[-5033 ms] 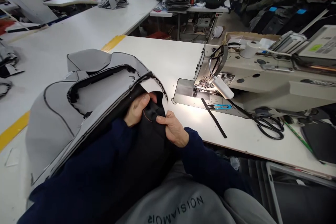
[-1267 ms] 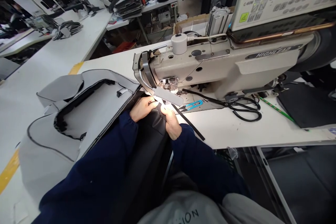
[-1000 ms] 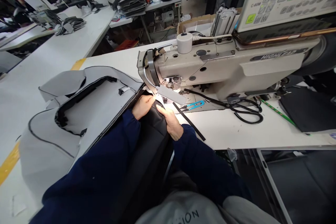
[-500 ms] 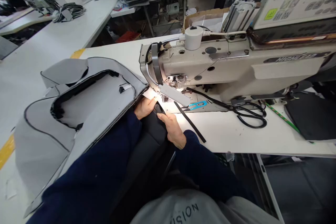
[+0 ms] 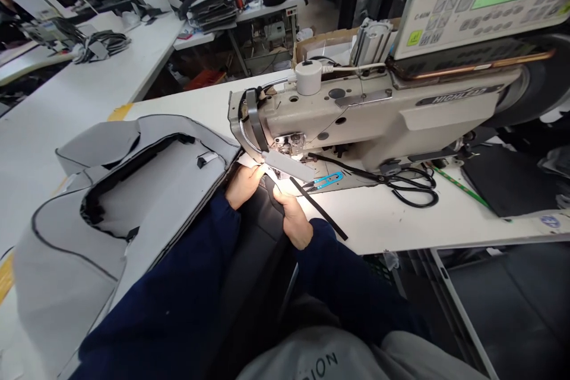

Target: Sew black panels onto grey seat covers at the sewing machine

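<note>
A large sewn fabric cover, grey [image 5: 178,175] with black edging on one side and smooth black [image 5: 256,231] on the other, lies across the table and over my lap. Its edge runs to the sewing machine [image 5: 329,119]. My left hand [image 5: 244,185] grips this edge just in front of the needle area, fingers pinched together. Close by on the right, my right hand [image 5: 294,218] pinches the black side, thumb towards the lit presser foot. The needle itself is hidden behind a pale grey guard [image 5: 289,165]. Beside my right hand lies a narrow black strip [image 5: 319,209].
Blue thread snips [image 5: 327,180] and black scissors [image 5: 407,184] rest by the machine bed. Further right are a green tape [image 5: 463,191] and a black fabric piece [image 5: 503,181]. A control panel [image 5: 481,9] sits above the machine. Stacked fabric [image 5: 211,12] lies on a far table.
My view has shifted, bringing more of the control panel into sight. Both hands stay on the cover's edge near the needle area; a pale strip of it now shows between them.
</note>
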The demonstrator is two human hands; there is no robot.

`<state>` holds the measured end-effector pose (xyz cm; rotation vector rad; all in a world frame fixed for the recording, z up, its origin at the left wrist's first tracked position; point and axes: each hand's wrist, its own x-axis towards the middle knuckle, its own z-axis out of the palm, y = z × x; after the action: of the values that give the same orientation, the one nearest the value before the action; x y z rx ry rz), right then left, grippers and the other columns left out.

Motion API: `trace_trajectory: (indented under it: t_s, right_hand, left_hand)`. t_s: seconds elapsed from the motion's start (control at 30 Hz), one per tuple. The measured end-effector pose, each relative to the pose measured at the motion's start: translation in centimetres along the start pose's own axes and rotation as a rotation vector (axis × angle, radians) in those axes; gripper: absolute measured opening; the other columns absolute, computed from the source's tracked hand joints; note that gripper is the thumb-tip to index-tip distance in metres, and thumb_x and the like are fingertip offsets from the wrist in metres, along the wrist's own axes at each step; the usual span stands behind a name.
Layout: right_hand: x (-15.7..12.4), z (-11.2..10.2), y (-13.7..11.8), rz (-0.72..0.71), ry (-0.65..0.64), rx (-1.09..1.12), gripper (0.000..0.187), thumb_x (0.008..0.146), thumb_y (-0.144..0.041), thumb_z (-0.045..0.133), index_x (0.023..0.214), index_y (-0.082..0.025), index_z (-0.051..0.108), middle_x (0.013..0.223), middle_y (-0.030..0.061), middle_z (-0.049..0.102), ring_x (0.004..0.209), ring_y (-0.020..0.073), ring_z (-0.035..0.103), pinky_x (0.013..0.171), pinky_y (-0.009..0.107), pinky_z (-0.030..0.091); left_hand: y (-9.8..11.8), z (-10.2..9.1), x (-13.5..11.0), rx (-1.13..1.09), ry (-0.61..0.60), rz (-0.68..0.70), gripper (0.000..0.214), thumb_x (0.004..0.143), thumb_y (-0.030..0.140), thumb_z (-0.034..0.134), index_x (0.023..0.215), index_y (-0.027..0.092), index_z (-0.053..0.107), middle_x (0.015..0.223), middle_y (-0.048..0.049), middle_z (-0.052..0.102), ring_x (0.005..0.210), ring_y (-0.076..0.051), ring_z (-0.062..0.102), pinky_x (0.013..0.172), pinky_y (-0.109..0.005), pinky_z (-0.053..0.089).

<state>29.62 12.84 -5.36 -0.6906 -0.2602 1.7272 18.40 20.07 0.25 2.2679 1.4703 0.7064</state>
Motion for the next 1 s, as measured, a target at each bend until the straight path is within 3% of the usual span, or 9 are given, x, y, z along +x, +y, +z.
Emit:
trace_trajectory:
  t_s: [0.1,0.2,0.33,0.6,0.87,1.0]
  right_hand:
    - [0.5,-0.1,0.0,-0.002,-0.011,0.002,0.028,0.063,-0.04,0.075,0.082,-0.022,0.068,0.082,0.0021,0.07,0.096,0.0247,0.062,0.085,0.038,0.05]
    - [0.8,-0.2,-0.1,0.0,-0.043,0.037,0.028,0.063,-0.041,0.074,0.081,-0.021,0.066,0.081,0.0028,0.07,0.098,0.0258,0.062,0.086,0.039,0.051]
    - [1.1,-0.2,-0.1,-0.01,-0.081,0.117,0.03,0.06,-0.04,0.075,0.079,-0.02,0.064,0.081,0.0029,0.07,0.099,0.0259,0.062,0.087,0.038,0.051]
    - [1.7,-0.2,0.0,0.047,-0.086,0.149,0.028,0.058,-0.041,0.076,0.069,-0.02,0.061,0.077,0.0032,0.07,0.097,0.0253,0.064,0.087,0.038,0.052]
    - [1.6,-0.6,-0.3,-0.012,-0.028,0.1,0.027,0.061,-0.035,0.078,0.077,-0.017,0.065,0.076,0.0032,0.07,0.093,0.0234,0.065,0.088,0.036,0.051]
    - [1.1,-0.6,-0.8,-0.092,-0.07,0.017,0.03,0.066,-0.035,0.076,0.09,-0.018,0.068,0.08,0.0014,0.071,0.086,0.0187,0.065,0.085,0.032,0.051]
  left_hand:
    - [0.2,-0.3,0.1,-0.019,-0.041,-0.046,0.041,0.089,0.04,0.038,0.065,0.015,0.06,0.077,-0.0079,0.068,0.078,-0.019,0.06,0.081,-0.028,0.044]
    - [0.1,-0.8,0.0,-0.054,-0.155,-0.084,0.038,0.085,0.045,0.046,0.062,0.016,0.056,0.066,-0.003,0.061,0.067,-0.016,0.055,0.067,-0.026,0.042]
    - [-0.1,-1.3,0.1,-0.121,-0.285,-0.066,0.033,0.082,0.045,0.052,0.069,0.016,0.059,0.071,-0.0017,0.061,0.069,-0.015,0.054,0.066,-0.025,0.041]
    - [0.6,-1.3,0.0,-0.158,-0.289,-0.041,0.033,0.083,0.043,0.05,0.062,0.017,0.05,0.063,0.0014,0.05,0.064,-0.013,0.046,0.063,-0.025,0.037]
    - [0.7,-1.3,-0.1,-0.219,-0.267,-0.081,0.033,0.082,0.04,0.051,0.059,0.017,0.045,0.06,0.0034,0.044,0.061,-0.011,0.04,0.062,-0.024,0.035]
    - [0.7,-1.3,-0.1,-0.281,-0.25,-0.129,0.033,0.08,0.042,0.053,0.059,0.017,0.048,0.061,0.0027,0.048,0.062,-0.012,0.042,0.064,-0.024,0.036]
